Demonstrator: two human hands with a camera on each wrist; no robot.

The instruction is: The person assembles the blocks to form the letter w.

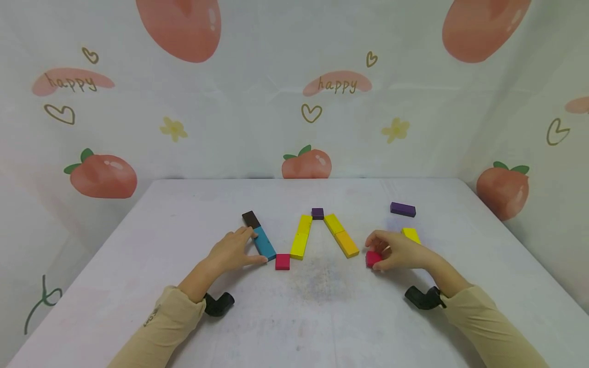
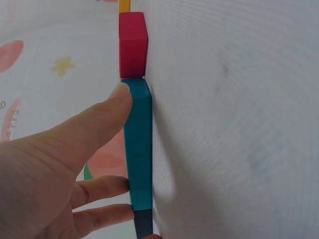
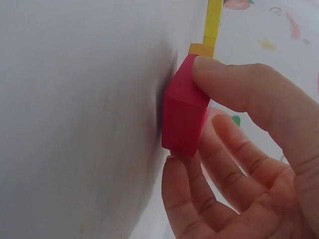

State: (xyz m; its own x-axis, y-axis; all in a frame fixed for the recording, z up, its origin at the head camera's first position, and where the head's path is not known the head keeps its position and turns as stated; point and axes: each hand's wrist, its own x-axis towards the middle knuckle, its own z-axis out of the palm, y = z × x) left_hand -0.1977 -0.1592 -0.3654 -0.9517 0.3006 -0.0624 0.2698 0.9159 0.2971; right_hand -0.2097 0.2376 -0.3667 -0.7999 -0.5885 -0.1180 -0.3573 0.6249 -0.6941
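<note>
My left hand (image 1: 233,250) rests against a blue block (image 1: 264,243), its thumb at the near end and fairly straight fingers along the side. A dark brown block (image 1: 251,219) adjoins the blue one's far end. Beside its near end lies a red block (image 2: 133,47). My right hand (image 1: 399,250) pinches another red block (image 3: 185,107) between thumb and fingers, close to the table surface. To the left of that hand, a yellow-orange block (image 1: 346,244) continues a yellow block (image 1: 334,223). Two more yellow blocks (image 1: 301,237) slant up towards a small purple block (image 1: 317,213).
A long purple block (image 1: 402,209) lies at the back right. Partly hidden behind my right hand is a yellow block (image 1: 411,235). The white table (image 1: 322,327) ends at a fruit-printed cloth backdrop (image 1: 257,102). Black devices (image 1: 219,304) sit at both wrists.
</note>
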